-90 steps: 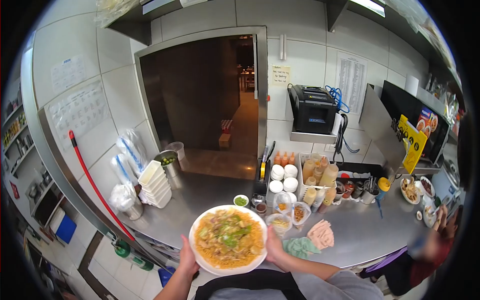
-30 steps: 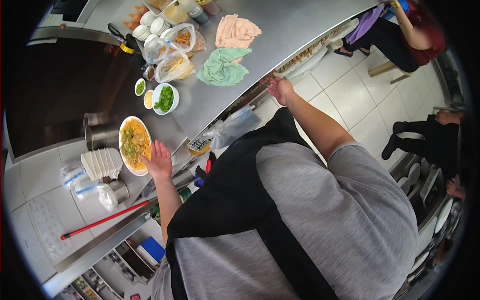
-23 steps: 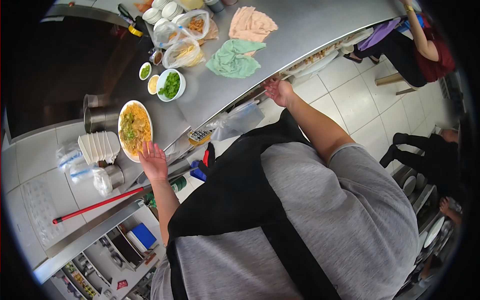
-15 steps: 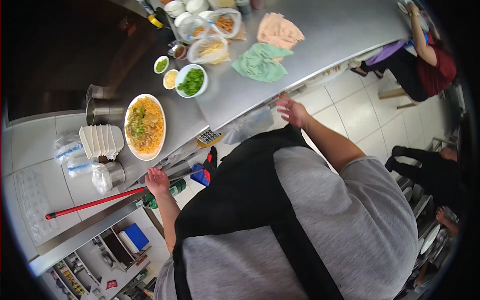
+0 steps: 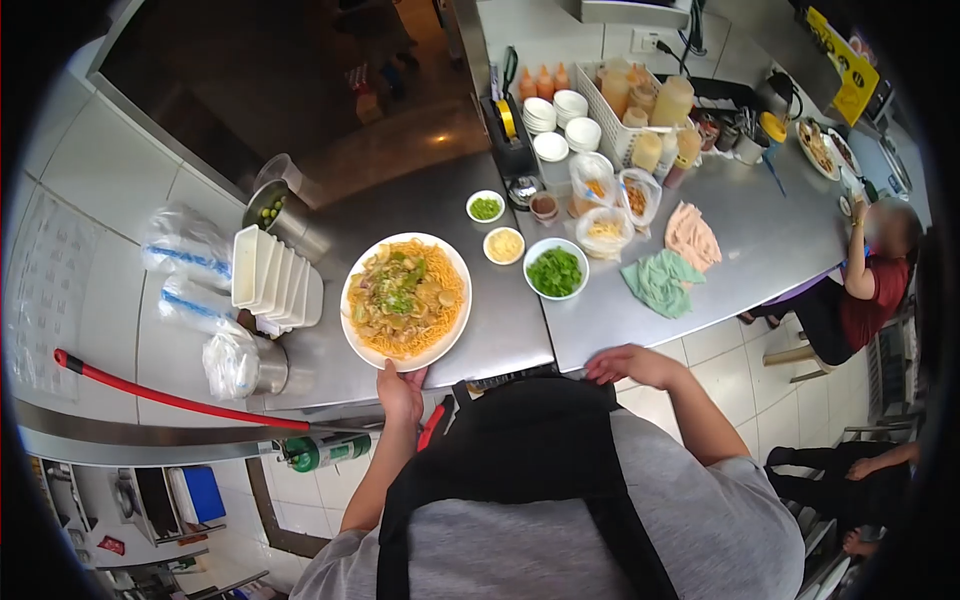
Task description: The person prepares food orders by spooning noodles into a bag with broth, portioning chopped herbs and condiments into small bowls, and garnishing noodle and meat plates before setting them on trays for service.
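Note:
A white plate (image 5: 358, 340) of crispy noodles with a saucy topping (image 5: 396, 287) and chopped green scallion rests on the steel counter. My left hand (image 5: 402, 396) grips the near rim, thumb at the edge and fingers partly hidden beneath it. By the counter's front edge, my right hand (image 5: 632, 367) holds nothing, its fingers loosely stretched. Beyond the plate stand a small bowl of chopped scallions (image 5: 485, 207), a small bowl of minced garlic (image 5: 503, 245) and a larger bowl of leafy greens (image 5: 556, 271).
Stacked white containers (image 5: 275, 278) and a steel pot (image 5: 290, 225) stand left. Farther right are open bags of ingredients (image 5: 604, 232), a green cloth (image 5: 660, 283), a pink cloth (image 5: 692, 238) and a basket of bottles (image 5: 615, 130). A person in red (image 5: 882, 300) sits at the far right.
My left hand has gone from open beside the plate to holding its near rim. My right hand has come in to the counter edge. The view has turned and shows more of the counter.

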The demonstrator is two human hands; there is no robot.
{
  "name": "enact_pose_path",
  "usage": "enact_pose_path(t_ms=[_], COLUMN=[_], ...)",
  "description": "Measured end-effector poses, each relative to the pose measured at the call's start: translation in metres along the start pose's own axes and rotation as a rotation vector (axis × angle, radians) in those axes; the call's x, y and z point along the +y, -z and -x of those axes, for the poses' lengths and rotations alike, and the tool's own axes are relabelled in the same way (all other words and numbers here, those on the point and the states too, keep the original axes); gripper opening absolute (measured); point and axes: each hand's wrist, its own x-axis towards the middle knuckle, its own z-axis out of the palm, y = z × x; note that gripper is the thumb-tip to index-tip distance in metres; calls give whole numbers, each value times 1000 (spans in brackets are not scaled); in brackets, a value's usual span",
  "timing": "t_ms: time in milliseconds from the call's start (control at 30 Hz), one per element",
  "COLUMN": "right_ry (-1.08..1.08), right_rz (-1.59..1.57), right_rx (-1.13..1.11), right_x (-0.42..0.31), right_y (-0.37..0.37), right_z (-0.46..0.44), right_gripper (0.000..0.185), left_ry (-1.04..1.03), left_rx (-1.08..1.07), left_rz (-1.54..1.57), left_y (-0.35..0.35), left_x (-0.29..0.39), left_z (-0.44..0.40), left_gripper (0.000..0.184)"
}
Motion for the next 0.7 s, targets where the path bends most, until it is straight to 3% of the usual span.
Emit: enact_pose_path(t_ms=[67,200,333,433,500,533,600,700], right_ry=[81,192,199,300,332,307,360,442], right_rz=[3,51,-61,-25,-13,97,559,686], right_rx=[169,727,918,1117,1221,1304,1538,1546], right_x=[-24,-11,-7,-3,-8,-5,14,2], right_y=[12,52,74,82,72,69,70,48], right_z=[5,-12,-26,-38,-42,-46,-59,-54], right_gripper=[29,23,21,21,21,20,19,11], left_ry=[5,-18,7,35,127,115,88,15], left_rx=[-33,-98,-91,21,14,-244,-183,-193], left_rz=[-4,22,72,66,66,40,-141,-260], left_y=[-4,-28,-50,-71,-73,-52,-67,-78], left_x=[10,29,47,49,37,9,2,9], left_z=[-21,-76,-131,-148,-144,-166,-128,-99], left_gripper=[35,36,40,56,51,46,34,28])
